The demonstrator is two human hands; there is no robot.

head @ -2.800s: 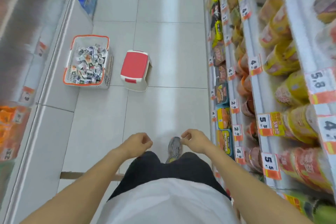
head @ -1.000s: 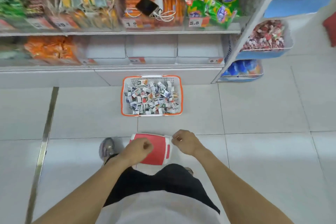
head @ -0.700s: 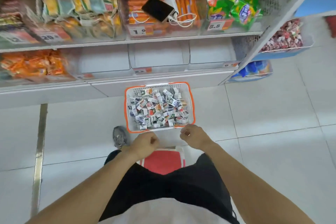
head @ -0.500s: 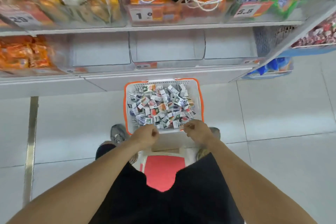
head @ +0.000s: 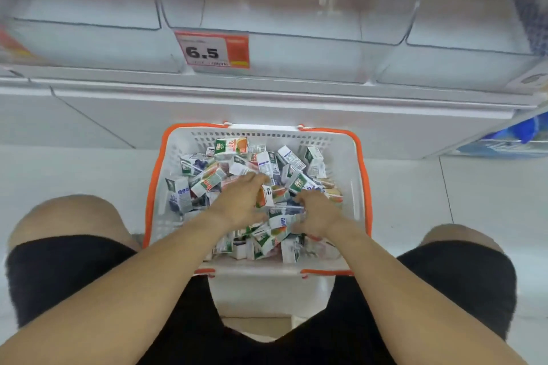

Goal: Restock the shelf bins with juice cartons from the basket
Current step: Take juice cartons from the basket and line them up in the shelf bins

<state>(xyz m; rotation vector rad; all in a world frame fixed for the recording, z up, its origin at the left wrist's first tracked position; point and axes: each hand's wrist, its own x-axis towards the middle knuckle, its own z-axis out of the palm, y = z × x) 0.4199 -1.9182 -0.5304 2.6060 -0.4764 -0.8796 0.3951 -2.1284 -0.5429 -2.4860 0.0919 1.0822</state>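
Both hands have been brought down into the basket [head: 360, 175], where half a second ago they hung loosely curled above its near rim, and the view has dropped closer to the shelf. The left hand [head: 241, 201] lies on the heaped cartons [head: 234, 147], fingers stretched forward and lightly spread; whether one is pinched cannot be told. The right hand [head: 315, 213] has fingers curled into the pile, seemingly round a carton. Cartons should be gathered several at once, aligned the same way, before being lifted. Bins [head: 284, 24] stand unfilled just above, behind a price tag [head: 212, 49]. Their front lips and the shelf overhead must be cleared on lifting.
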